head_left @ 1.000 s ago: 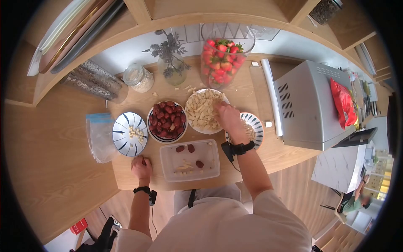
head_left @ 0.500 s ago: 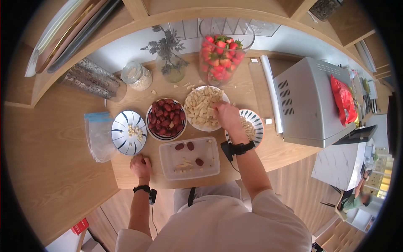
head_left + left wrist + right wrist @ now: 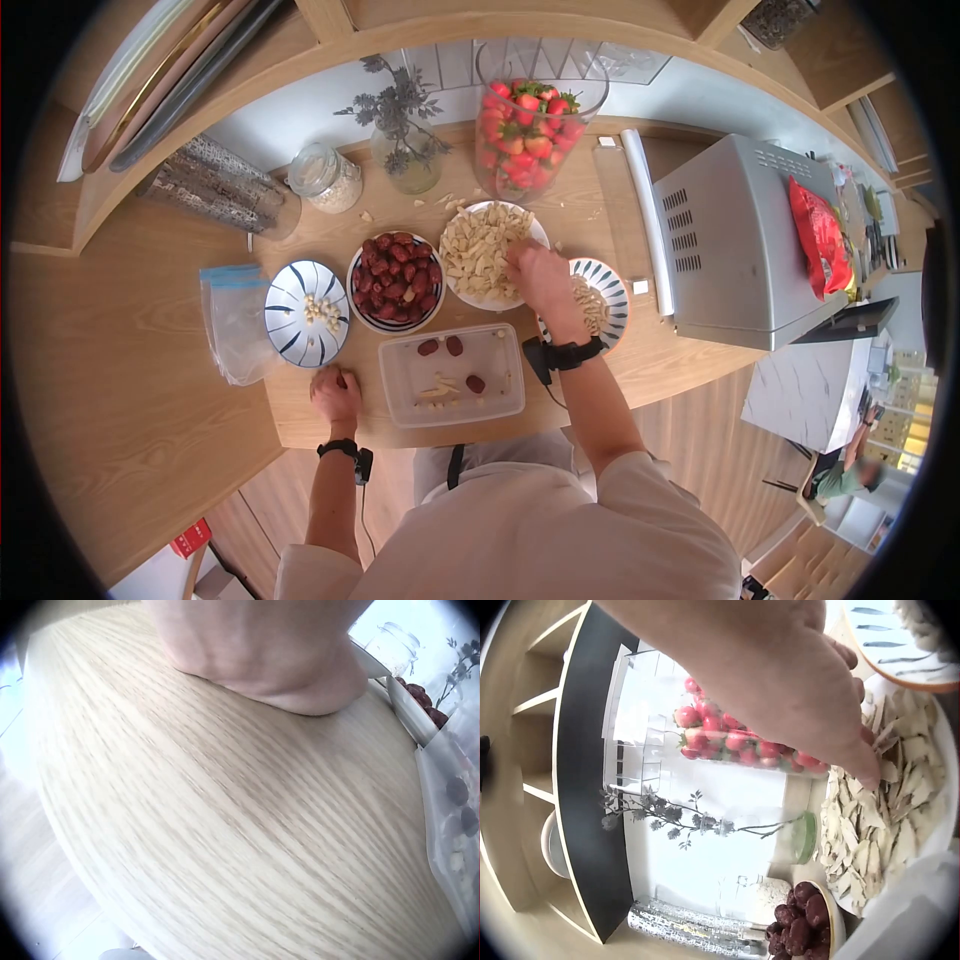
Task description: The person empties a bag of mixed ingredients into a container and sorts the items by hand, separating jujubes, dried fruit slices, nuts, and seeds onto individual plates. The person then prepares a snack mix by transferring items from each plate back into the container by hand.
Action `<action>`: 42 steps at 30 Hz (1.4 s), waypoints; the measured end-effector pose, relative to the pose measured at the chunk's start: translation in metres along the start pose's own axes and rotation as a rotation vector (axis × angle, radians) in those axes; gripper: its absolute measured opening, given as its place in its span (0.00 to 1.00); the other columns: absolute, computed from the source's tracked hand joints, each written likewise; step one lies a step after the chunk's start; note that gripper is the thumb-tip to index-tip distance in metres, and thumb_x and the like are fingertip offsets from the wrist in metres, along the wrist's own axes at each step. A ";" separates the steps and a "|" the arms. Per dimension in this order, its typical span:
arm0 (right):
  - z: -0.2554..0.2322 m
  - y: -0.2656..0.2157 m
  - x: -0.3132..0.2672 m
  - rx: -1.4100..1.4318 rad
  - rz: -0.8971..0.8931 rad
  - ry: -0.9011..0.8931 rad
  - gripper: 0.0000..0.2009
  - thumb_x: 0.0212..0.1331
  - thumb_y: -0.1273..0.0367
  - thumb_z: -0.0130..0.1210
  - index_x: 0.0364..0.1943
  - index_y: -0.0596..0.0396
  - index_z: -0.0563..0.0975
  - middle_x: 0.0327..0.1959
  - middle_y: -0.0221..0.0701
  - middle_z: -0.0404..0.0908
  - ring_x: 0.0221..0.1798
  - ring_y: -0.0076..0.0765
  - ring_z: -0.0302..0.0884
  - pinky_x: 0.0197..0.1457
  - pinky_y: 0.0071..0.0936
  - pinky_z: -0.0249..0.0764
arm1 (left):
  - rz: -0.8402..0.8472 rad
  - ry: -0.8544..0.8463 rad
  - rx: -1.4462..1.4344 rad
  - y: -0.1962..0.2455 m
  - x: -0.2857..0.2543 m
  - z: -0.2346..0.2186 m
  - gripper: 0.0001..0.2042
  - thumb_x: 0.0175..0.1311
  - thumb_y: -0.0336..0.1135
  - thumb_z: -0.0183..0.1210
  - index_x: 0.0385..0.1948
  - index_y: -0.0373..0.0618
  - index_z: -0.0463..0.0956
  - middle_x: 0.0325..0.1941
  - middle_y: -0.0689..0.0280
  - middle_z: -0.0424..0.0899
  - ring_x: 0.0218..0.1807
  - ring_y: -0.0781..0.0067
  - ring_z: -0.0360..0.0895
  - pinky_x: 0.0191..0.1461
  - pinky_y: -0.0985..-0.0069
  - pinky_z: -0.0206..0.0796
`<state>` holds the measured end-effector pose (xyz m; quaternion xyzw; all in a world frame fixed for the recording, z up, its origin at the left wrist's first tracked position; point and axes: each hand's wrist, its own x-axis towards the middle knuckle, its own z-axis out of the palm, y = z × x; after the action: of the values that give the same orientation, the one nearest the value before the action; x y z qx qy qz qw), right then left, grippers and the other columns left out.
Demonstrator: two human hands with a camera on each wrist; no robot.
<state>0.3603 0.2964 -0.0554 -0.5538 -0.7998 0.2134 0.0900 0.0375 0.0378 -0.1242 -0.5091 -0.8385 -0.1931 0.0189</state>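
Observation:
My right hand (image 3: 543, 278) reaches over the right side of a plate (image 3: 541, 230) heaped with pale dried slices (image 3: 480, 250). In the right wrist view its thumb and fingertips come together on a slice (image 3: 889, 748) among the pile. The left hand (image 3: 336, 398) rests on the table near the front edge, loosely curled; its fingers are hidden in the left wrist view. Between the hands stands a clear plastic box (image 3: 410, 405) holding several red dates (image 3: 476, 384) and some pale pieces. A bowl of red dates (image 3: 397, 280) sits left of the slices.
A blue-striped plate (image 3: 285, 330) with small pale kernels and a zip bag (image 3: 235, 335) lie left. An orange-rimmed plate (image 3: 615, 290) is under the right forearm. Behind stand a strawberry vase (image 3: 525, 140), a plant vase (image 3: 410, 170) and a jar (image 3: 325, 180); a grey appliance (image 3: 725, 250) is right.
The head view has shifted slightly. My right hand stays at the slices with small finger movements; the left hand keeps its place on the table.

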 end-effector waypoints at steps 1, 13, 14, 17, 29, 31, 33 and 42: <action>-0.001 -0.003 -0.001 -0.005 0.039 0.014 0.10 0.53 0.64 0.63 0.37 0.51 0.79 0.40 0.37 0.82 0.41 0.50 0.82 0.43 0.44 0.78 | 0.006 0.005 -0.002 0.001 0.000 0.000 0.12 0.54 0.33 0.54 0.14 0.43 0.65 0.20 0.58 0.72 0.29 0.49 0.72 0.35 0.56 0.62; 0.009 0.001 0.002 -0.048 0.043 0.011 0.12 0.53 0.65 0.63 0.38 0.54 0.78 0.38 0.38 0.83 0.40 0.48 0.84 0.43 0.42 0.80 | 0.019 0.045 0.021 0.002 0.000 0.000 0.11 0.54 0.33 0.54 0.14 0.44 0.65 0.20 0.59 0.72 0.28 0.50 0.71 0.34 0.56 0.62; 0.009 0.001 0.002 -0.034 0.039 0.016 0.10 0.54 0.65 0.62 0.37 0.53 0.79 0.38 0.38 0.83 0.40 0.49 0.84 0.43 0.42 0.80 | 0.018 0.045 0.021 0.002 0.000 0.000 0.11 0.54 0.33 0.54 0.14 0.44 0.65 0.20 0.59 0.72 0.28 0.50 0.71 0.34 0.56 0.62; 0.008 0.001 0.001 0.001 0.046 0.039 0.08 0.55 0.65 0.61 0.37 0.52 0.80 0.38 0.38 0.83 0.40 0.49 0.84 0.43 0.43 0.79 | -0.002 0.009 0.028 0.001 0.000 -0.001 0.11 0.54 0.33 0.55 0.14 0.44 0.65 0.19 0.59 0.71 0.28 0.51 0.71 0.34 0.56 0.62; -0.021 -0.016 -0.007 0.513 0.022 0.345 0.07 0.57 0.72 0.62 0.38 0.57 0.81 0.33 0.39 0.83 0.28 0.43 0.80 0.33 0.35 0.74 | 0.034 0.038 0.032 -0.001 -0.001 0.002 0.11 0.54 0.32 0.54 0.14 0.44 0.65 0.20 0.59 0.71 0.28 0.51 0.71 0.34 0.57 0.63; -0.030 -0.024 -0.013 0.616 0.010 0.360 0.07 0.57 0.74 0.62 0.39 0.59 0.81 0.30 0.37 0.81 0.24 0.35 0.75 0.30 0.30 0.70 | 0.050 0.040 0.043 0.000 -0.001 0.001 0.11 0.54 0.32 0.54 0.15 0.44 0.65 0.20 0.59 0.71 0.27 0.50 0.71 0.34 0.56 0.62; -0.033 -0.031 -0.018 0.720 -0.004 0.377 0.07 0.58 0.76 0.62 0.39 0.61 0.80 0.28 0.35 0.79 0.20 0.28 0.69 0.27 0.25 0.66 | 0.034 0.025 0.036 0.000 -0.001 0.000 0.11 0.54 0.33 0.54 0.15 0.44 0.65 0.19 0.59 0.71 0.27 0.50 0.71 0.34 0.56 0.62; -0.028 -0.052 -0.039 1.122 -0.124 0.461 0.07 0.58 0.79 0.61 0.40 0.61 0.81 0.26 0.23 0.74 0.22 0.13 0.57 0.26 0.15 0.56 | 0.005 0.007 0.011 0.000 0.000 0.000 0.11 0.54 0.33 0.54 0.15 0.45 0.65 0.19 0.60 0.71 0.27 0.51 0.71 0.34 0.56 0.62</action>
<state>0.3411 0.2516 -0.0040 -0.4061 -0.5562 0.4712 0.5511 0.0377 0.0383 -0.1244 -0.5106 -0.8381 -0.1903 0.0249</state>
